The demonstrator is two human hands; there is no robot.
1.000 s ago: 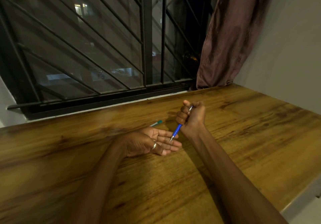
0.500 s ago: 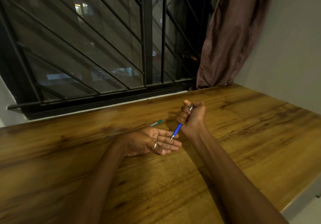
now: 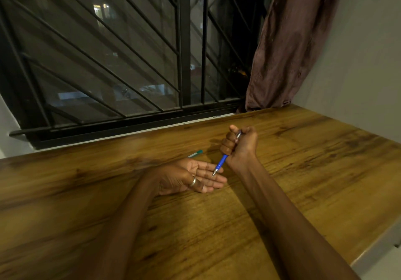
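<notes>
My right hand [image 3: 240,145] grips a blue pen [image 3: 221,164] in a fist, thumb up over its top end. The pen slants down to the left, its metal tip right over the fingers of my left hand [image 3: 191,176]. That hand lies palm up on the wooden table [image 3: 303,171] with its fingers straight, a ring on one finger. It holds nothing. A second pen with a green end [image 3: 195,153] lies on the table just behind my left hand, partly hidden by it.
A barred window [image 3: 130,62] runs along the table's far edge. A brown curtain [image 3: 288,47] hangs at the back right beside a grey wall [image 3: 358,73]. The table's right edge [image 3: 377,242] drops off at the lower right.
</notes>
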